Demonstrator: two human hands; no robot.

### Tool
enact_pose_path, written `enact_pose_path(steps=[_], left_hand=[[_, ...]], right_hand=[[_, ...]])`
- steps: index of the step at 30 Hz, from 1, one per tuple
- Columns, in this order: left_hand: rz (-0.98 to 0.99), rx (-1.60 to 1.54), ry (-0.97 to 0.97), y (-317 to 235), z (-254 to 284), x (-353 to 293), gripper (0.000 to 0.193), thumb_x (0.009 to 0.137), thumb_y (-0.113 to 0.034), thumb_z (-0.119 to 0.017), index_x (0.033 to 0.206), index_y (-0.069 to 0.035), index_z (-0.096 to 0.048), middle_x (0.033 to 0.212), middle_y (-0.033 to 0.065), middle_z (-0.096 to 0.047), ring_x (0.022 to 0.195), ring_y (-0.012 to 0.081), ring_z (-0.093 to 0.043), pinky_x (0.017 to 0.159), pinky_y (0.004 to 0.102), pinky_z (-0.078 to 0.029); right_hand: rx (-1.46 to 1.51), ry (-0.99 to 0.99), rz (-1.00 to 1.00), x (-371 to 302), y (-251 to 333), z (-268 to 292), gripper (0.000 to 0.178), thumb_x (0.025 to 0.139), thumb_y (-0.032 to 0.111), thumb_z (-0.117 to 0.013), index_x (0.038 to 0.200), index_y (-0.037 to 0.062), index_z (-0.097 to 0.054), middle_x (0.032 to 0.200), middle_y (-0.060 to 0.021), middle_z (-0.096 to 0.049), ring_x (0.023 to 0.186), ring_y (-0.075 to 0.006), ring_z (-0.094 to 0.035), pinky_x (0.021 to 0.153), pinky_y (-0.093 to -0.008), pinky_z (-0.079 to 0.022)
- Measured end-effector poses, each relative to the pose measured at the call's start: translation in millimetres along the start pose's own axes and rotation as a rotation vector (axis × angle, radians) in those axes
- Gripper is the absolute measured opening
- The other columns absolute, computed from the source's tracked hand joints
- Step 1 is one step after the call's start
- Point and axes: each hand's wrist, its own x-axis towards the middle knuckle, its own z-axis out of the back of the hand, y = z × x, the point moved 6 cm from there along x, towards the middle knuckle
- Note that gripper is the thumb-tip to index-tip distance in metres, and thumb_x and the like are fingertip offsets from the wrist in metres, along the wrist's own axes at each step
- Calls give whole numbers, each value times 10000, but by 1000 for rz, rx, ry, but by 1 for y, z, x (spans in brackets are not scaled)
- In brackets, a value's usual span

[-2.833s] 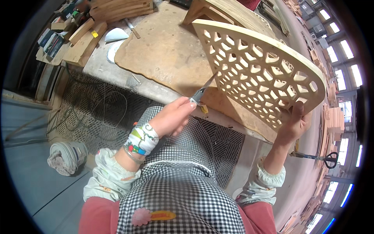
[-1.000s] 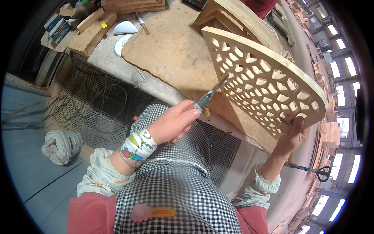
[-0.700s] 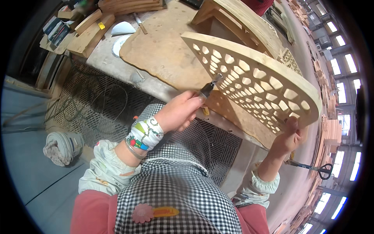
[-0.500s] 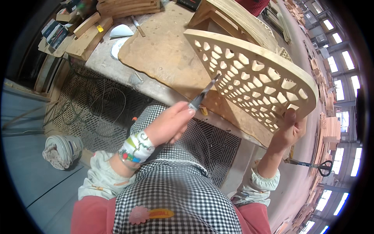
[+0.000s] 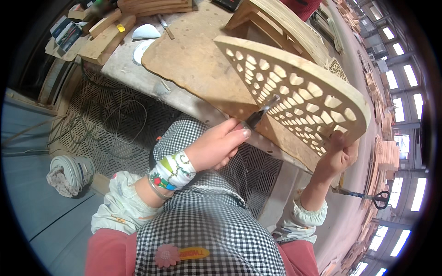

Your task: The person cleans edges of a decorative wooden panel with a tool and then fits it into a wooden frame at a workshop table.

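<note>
My left hand (image 5: pixel 217 143) is closed around a slim dark metal hand tool (image 5: pixel 260 115), likely a blade or file. Its tip meets the face of a pale wooden panel (image 5: pixel 317 76), among the small holes near the middle. The panel is cut through with many irregular cells and has a rounded upper corner. It stands tilted on edge over the bench. My right hand (image 5: pixel 340 158) grips the panel's lower right edge, the thumb on the pierced face and the other fingers partly hidden behind.
A brown board (image 5: pixel 198 60) covers the workbench. Behind the panel stands a curved wooden piece (image 5: pixel 285 27). Scissors (image 5: pixel 380 199) lie at the right, and a knife (image 5: pixel 165 26) at the back. Wood blocks (image 5: pixel 108 43) stand at the far left; a white bucket (image 5: pixel 76 172) sits on the floor.
My left hand has moved right and slightly up, and the tool tip has shifted right across the holes. The panel and my right hand have moved slightly left.
</note>
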Motion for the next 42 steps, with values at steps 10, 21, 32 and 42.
enact_pose_path(steps=[10, 21, 32, 42], left_hand=[[6, -19, -4, 11, 3, -7, 397, 1082, -312, -447, 1345, -14, -466, 684, -12, -514, 455, 46, -460, 400, 197, -394], [-61, -82, 63, -11, 5, -54, 362, 1072, -295, -480, 1303, -16, -494, 704, -24, -510, 468, 40, -457, 404, 202, -385], [-22, -64, 12, -20, 6, -43, 258, 1087, -325, -437, 1123, -75, -489, 713, 6, -519, 484, 52, -461, 422, 203, -390], [-42, -27, 99, 2, 2, -76, 298, 1081, -225, -442, 1286, -12, -473, 722, 8, -516, 482, 52, -443, 436, 209, -390]], right_hand=[[79, -12, -69, 5, 6, -11, 324, 1018, 265, -636, 1120, -43, -648, 912, -26, -642, 781, -71, -589, 664, -207, -469], [-37, -28, 29, -7, 10, -6, 303, 1012, 239, -626, 1133, -37, -654, 905, -40, -677, 708, -74, -585, 611, -219, -456], [-43, 69, 85, -12, 26, -14, 376, 951, 272, -723, 1108, -64, -659, 890, -92, -685, 771, -163, -639, 717, -254, -489], [51, 9, -37, -6, 17, -9, 239, 953, 125, -706, 1121, -40, -667, 893, -50, -692, 789, -109, -601, 731, -235, -481]])
